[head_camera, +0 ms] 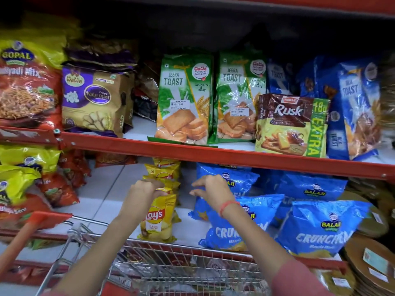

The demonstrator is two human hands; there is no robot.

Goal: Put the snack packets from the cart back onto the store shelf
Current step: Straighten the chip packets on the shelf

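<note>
1. One yellow Lay's packet (157,216) stands upright at the lower shelf (102,201) front, beyond the cart (181,265).
2. Left hand (143,189): grip pinching its top seam; right hand (210,189): grip wide, empty.
3. Likely light, air-filled, slippery, crushable; best held by the seam.

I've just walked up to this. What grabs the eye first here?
Two bare arms reach over a wire cart: the left hand pinches the top of a yellow Lay's packet on the lower shelf, and the right hand hovers open beside it. Above, two green Jeera Toast packs stand upright at the centre of the red-edged shelf.
</note>
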